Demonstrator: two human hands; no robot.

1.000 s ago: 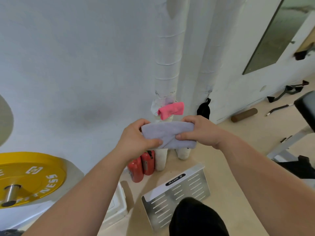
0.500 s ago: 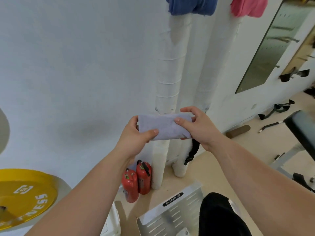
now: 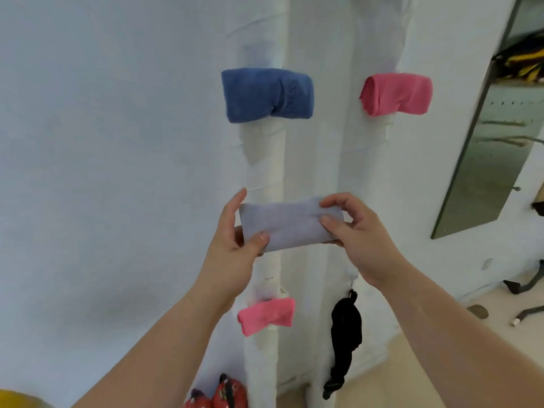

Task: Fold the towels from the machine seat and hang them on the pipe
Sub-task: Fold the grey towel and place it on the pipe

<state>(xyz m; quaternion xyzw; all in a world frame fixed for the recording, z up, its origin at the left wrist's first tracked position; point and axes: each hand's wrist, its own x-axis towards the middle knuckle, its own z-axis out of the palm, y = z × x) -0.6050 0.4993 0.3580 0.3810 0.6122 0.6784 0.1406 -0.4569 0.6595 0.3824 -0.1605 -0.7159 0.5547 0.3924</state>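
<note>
A folded pale lilac towel (image 3: 287,223) is held flat in front of the left white wrapped pipe (image 3: 265,157). My left hand (image 3: 235,248) grips its left end, thumb on the front. My right hand (image 3: 353,231) pinches its right end between thumb and fingers. On the left pipe a folded blue towel (image 3: 266,95) hangs above and a pink towel (image 3: 266,315) hangs below. Another pink towel (image 3: 396,94) hangs on the right pipe (image 3: 365,160).
A black strap (image 3: 344,334) dangles from the right pipe near the floor. Two red fire extinguishers (image 3: 219,396) stand at the left pipe's base. A mirror (image 3: 494,142) leans on the wall at right. A yellow weight plate edge (image 3: 17,400) shows bottom left.
My head has tilted up, bringing the hung blue and pink towels into full view. Both hands have lifted the lilac towel higher along the left pipe, still holding its ends.
</note>
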